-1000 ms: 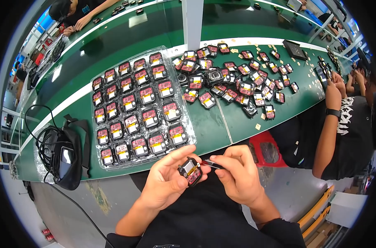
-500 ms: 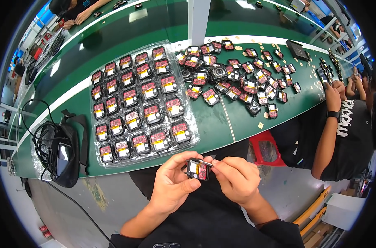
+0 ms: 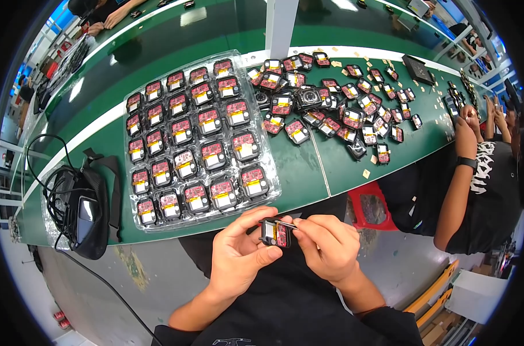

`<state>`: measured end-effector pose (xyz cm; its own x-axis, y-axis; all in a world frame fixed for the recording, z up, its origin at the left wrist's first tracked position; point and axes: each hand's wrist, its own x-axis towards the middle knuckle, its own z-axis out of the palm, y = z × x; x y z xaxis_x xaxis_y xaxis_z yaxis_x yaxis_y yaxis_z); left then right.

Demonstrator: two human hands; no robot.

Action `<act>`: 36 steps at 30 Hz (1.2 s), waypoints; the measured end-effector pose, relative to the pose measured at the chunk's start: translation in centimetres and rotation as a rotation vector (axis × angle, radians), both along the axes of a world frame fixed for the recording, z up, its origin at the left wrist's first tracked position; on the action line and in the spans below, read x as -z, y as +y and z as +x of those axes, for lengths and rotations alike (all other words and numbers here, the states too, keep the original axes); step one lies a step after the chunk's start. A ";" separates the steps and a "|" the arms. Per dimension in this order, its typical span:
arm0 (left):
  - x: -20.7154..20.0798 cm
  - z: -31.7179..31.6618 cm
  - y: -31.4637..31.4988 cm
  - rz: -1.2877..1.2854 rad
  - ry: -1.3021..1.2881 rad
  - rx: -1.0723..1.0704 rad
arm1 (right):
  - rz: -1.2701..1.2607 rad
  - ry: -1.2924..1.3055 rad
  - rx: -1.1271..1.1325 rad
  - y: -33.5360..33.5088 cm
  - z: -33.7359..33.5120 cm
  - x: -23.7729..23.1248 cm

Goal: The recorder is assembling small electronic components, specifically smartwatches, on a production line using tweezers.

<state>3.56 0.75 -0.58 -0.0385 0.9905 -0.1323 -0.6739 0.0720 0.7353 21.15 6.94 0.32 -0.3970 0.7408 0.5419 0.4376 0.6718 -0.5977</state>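
Observation:
My left hand (image 3: 239,254) grips a small open watch case (image 3: 275,234) by its edges, between thumb and fingers, above my lap just off the bench edge. Inside the case show a red circuit board, a yellow strip and a whitish block. Pinched in my right hand (image 3: 333,248) are thin metal tweezers (image 3: 288,225). Their tip lies over the upper part of the case; whether it touches the board is too small to tell. Beyond my hands, a clear plastic tray (image 3: 273,180) holds rows of similar open cases.
Loose watch cases (image 3: 354,118) lie heaped right of the tray, with small tan pieces (image 3: 366,173) scattered about. A black bag with cables (image 3: 91,230) sits at the left on the green bench (image 3: 299,202). A co-worker (image 3: 464,190) works at the right, beside a red stool (image 3: 357,210).
The tweezers' tip has shifted slightly left, further across the case. Both hands keep nearly the same place and hold; the view has moved a little.

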 end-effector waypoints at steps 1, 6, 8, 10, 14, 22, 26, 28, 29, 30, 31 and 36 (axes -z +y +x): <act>0.2 0.0 0.0 -0.012 -0.011 0.003 | -0.013 0.000 0.000 0.0 0.1 0.1; 0.2 0.1 0.0 -0.009 0.009 0.001 | -0.023 -0.013 -0.014 0.0 0.4 0.2; 0.2 0.1 0.0 0.039 0.006 0.006 | -0.050 -0.004 -0.017 -0.1 0.3 0.2; 0.0 0.1 0.1 0.035 0.010 0.003 | -0.108 0.037 0.002 -0.1 0.1 0.0; 0.0 0.5 -0.1 0.027 0.075 -0.023 | -0.011 0.033 0.015 -0.3 0.1 0.6; -0.1 0.1 -0.4 0.034 0.144 -0.046 | -0.124 0.002 -0.099 0.2 0.1 0.3; -1.4 -1.4 -0.8 0.121 0.174 -0.051 | -0.475 0.258 -0.179 2.3 1.6 0.5; -2.6 -1.5 -0.4 0.097 0.261 -0.147 | -0.382 0.187 0.022 3.9 1.3 1.5; -3.1 -1.5 -0.1 0.040 0.292 -0.203 | -0.358 0.117 0.107 4.7 1.1 2.0; -2.7 -2.9 0.3 0.217 0.320 -0.144 | -0.352 0.125 0.104 5.5 0.6 2.5; -3.2 -3.3 0.7 0.230 0.371 -0.170 | -0.242 -0.017 0.165 6.2 0.0 2.9; -4.9 -6.4 7.0 0.234 1.034 -0.306 | -0.174 -0.425 0.388 7.0 -2.1 3.3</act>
